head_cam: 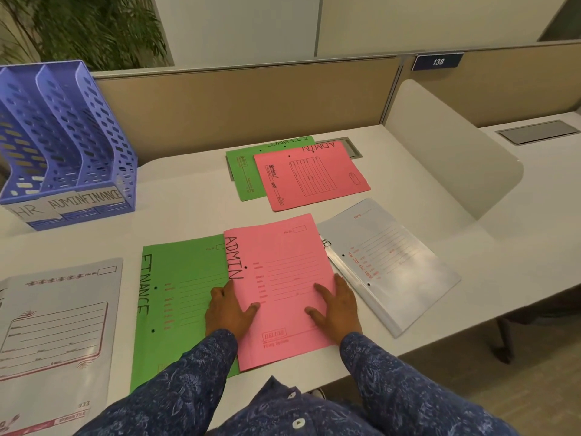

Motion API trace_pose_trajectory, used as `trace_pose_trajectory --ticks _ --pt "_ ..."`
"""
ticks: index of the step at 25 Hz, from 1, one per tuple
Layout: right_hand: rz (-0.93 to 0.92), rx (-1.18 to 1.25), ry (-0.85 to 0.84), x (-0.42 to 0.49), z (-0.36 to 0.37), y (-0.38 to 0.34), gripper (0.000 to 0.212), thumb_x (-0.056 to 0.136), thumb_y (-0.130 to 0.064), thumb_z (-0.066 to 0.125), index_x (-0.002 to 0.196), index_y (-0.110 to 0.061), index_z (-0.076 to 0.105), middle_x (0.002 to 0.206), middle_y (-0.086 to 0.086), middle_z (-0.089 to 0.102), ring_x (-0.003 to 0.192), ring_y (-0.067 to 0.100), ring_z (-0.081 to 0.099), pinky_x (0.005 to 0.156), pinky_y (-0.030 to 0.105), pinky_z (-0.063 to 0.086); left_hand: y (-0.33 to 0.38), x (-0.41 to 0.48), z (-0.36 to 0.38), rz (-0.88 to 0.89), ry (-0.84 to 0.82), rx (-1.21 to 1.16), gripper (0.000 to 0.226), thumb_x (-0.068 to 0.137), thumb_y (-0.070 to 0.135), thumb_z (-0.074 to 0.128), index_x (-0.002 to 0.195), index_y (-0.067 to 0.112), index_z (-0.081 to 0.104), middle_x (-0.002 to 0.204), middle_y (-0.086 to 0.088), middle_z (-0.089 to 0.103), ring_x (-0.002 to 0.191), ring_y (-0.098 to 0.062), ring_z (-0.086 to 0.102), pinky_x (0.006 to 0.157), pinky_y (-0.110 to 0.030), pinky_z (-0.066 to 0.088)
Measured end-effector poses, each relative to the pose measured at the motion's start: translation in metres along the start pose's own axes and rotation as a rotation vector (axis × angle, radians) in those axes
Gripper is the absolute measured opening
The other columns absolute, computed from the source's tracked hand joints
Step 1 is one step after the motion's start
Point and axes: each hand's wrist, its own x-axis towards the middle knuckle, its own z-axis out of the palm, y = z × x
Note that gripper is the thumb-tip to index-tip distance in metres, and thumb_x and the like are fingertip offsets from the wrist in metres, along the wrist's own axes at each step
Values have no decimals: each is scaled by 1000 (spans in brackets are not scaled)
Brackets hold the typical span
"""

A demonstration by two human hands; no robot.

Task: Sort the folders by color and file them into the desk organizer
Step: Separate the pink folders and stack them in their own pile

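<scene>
A pink folder marked ADMIN lies in front of me, overlapping a green folder marked FINANCE. My left hand holds the pink folder's left edge, thumb on top. My right hand rests flat on its right side, fingers spread. Farther back lie a second pink ADMIN folder over a second green FINANCE folder. A white folder lies at the right, another white folder at the left. The blue desk organizer, labelled HR, ADMIN, FINANCE, stands at the far left with empty slots.
A tan partition wall runs behind the white desk. A white curved divider separates the neighbouring desk on the right. A grey cable hatch sits behind the far folders. A plant stands behind the organizer.
</scene>
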Motion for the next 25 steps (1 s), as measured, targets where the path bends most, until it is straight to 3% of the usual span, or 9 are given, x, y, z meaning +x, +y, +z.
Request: trace_pose_trajectory --ticks 3,8,17,25 --pt "24 48 -27 -5 4 4 80 85 -72 46 153 -34 24 165 8 -6 152 28 -2 120 41 -3 -1 -5 2 -16 2 9 78 80 52 69 140 14 36 128 -11 43 110 -29 55 90 -41 53" --pt "5 80 -37 -7 0 8 88 78 -76 53 151 -35 27 165 5 -3 152 27 1 121 44 3 -1 -13 5 -20 19 10 77 81 53 67 140 14 36 130 -11 43 111 -28 55 91 -42 52" --pt "1 256 -100 -7 -16 10 92 70 -61 75 147 -30 35 165 1 4 150 23 10 123 45 13 -3 -20 9 -52 54 -90 79 81 50 69 143 16 35 132 -12 45 114 -30 54 95 -44 50" --pt "-48 262 -129 -9 -14 8 91 66 -62 76 144 -31 40 164 -2 4 150 23 10 121 44 12 -10 -29 5 -102 101 -93 75 82 50 69 140 16 37 130 -12 49 113 -30 55 94 -47 50"
